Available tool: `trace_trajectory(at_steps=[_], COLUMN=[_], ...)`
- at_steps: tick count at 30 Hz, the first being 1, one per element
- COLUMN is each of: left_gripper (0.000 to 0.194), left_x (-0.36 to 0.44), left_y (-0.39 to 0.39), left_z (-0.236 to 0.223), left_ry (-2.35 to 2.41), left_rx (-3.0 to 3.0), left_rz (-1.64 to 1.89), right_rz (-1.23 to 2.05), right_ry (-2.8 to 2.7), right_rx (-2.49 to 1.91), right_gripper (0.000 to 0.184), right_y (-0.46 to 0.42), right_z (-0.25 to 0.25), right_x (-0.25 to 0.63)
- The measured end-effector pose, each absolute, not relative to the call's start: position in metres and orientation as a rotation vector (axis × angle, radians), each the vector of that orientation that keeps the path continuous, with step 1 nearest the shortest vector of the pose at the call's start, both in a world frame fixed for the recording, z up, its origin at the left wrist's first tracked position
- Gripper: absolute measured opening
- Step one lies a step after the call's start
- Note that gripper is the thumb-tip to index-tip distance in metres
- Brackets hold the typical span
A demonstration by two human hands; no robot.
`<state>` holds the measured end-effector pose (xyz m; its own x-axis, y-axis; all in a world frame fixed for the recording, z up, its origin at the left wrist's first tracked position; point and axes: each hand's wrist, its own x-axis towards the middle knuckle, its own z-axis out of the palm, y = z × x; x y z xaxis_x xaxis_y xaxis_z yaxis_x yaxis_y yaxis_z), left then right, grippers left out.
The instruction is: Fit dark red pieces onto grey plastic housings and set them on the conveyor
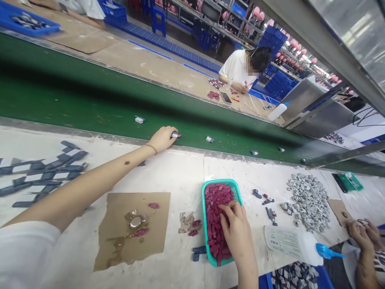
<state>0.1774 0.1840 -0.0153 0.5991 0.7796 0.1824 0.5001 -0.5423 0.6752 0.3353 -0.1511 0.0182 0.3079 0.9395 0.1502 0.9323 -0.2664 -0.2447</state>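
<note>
My left hand (164, 138) is stretched over the near edge of the green conveyor belt, its fingers closed on a small dark blue and white block (175, 135) with a red tip. My right hand (236, 226) reaches into a teal plastic basket (205, 224) full of small dark red pieces (214, 224). Its thumb and index finger are curled and a little apart over the pieces, with no held piece visible. Left of the basket lies brown cardboard (112, 224) bearing a round metal cap (135, 221) in a wet, shiny patch, with a red piece (153, 205) near it.
Several blocks (209, 139) lie along the green belt (90, 100). Dark blue and white parts (45, 172) are spread at left. At right are a pile of grey parts (309, 200), a white bottle (294, 245) with a blue nozzle and a co-worker's hands (362, 233). Another person (240, 72) sits across the belt.
</note>
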Motion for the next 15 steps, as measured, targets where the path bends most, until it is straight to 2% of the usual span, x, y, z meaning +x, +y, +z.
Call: trace_trajectory(at_steps=[8, 15], left_gripper=[0.037, 0.032], left_x=[0.287, 0.345], left_y=[0.173, 0.154], left_z=[-0.023, -0.021], left_ry=[0.716, 0.708], left_rx=[2.434, 2.263], left_rz=[0.585, 0.541], right_rz=[0.020, 0.288], right_ry=[-1.766, -1.295], right_rx=[-2.233, -1.974], right_gripper=[0.021, 0.015], right_y=[-0.147, -0.159], right_z=[0.019, 0.024], right_x=[0.344, 0.333])
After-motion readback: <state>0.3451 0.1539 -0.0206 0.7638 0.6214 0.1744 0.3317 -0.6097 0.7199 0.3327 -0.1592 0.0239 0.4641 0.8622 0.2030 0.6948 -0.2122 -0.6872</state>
